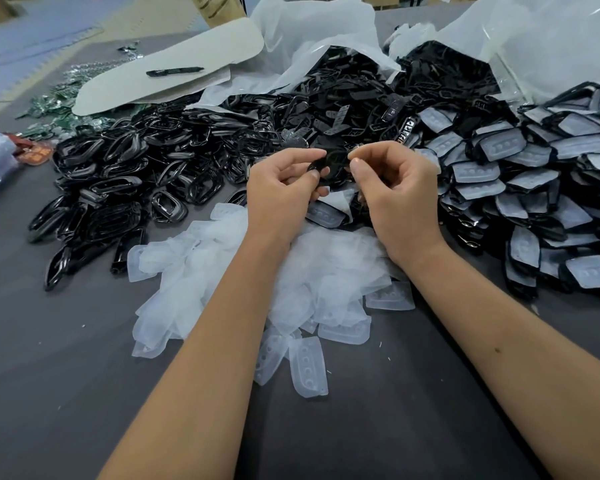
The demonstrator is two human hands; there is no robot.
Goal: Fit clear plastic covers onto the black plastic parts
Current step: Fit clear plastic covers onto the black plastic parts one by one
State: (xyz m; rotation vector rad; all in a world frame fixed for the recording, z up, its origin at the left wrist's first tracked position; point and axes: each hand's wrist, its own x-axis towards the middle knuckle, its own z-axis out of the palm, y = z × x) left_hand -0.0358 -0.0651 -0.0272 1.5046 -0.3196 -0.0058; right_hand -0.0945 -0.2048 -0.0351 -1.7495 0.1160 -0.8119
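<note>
**Both hands are holding one black part above the heap of covers**

On the far left of the grey tabletop [66, 358], a heap of glossy black plastic frames [125, 181] is lying loose, with a black marker pen [174, 71] resting on a pale sheet of card [174, 64] behind it. Nearer the person, a pile of clear, soft plastic covers with moulded button bumps [243, 271] is spreading under both forearms.

The left hand [281, 188] is pinching the left end of a small black plastic part [329, 161], its fingers curled round the edge and the thumb pressing from below. The right hand [395, 195] is pinching the right end of the same part, thumb and forefinger clamped together on it. The part is being held in the air, just above the covers and in front of an opened plastic bag of loose black pieces [343, 98]. No clear cover is plainly showing on it, though the fingers are hiding much of it.

To do this step well, it probably pays to turn the part until its button side is facing up, steady it with one hand, and seat a cover's bumps at one end first, working the rim round so no edge is lifting.

On the right, a stack of black parts already wearing clear covers [534, 174] is piling up.
</note>
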